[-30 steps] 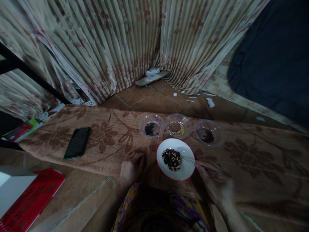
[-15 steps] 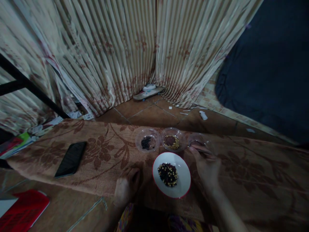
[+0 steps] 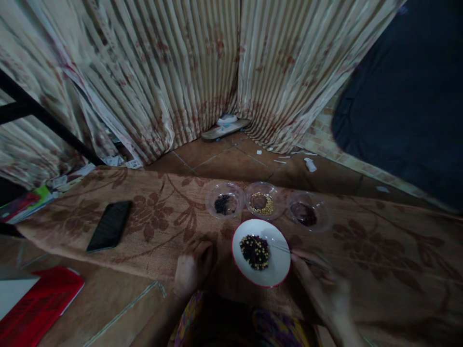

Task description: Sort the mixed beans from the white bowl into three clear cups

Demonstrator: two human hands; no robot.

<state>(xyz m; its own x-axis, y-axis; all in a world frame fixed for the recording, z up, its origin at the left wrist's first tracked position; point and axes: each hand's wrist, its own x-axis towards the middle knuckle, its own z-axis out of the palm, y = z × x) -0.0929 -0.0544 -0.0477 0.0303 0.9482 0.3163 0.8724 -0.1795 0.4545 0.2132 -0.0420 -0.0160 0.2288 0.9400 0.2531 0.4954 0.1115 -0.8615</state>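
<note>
A white bowl (image 3: 278, 272) with a red rim holds a mixed heap of black, yellow and dark red beans (image 3: 255, 251). My right hand (image 3: 321, 284), blurred, grips slim metal tweezers (image 3: 284, 247) whose tips reach over the bowl's right side. Whether the tips pinch a bean is too small to tell. Left of the bowl, my left hand (image 3: 193, 265) rests on the cloth, fingers curled in a loose fist. Behind the bowl stand three clear plastic cups: one with black beans (image 3: 224, 205), one with yellow beans (image 3: 263, 204), one with dark red beans (image 3: 306, 214).
A brown flowered cloth (image 3: 152, 255) covers the low table. A black phone (image 3: 109, 225) lies on its left part. Beyond are striped curtains (image 3: 202, 62), a skateboard (image 3: 226, 129) on the tiled floor, and a red bag (image 3: 47, 303) at lower left.
My right hand has drawn back from the right-hand cup toward me, bringing the tweezers over the bowl. The left hand stays in place; the view has tilted slightly.
</note>
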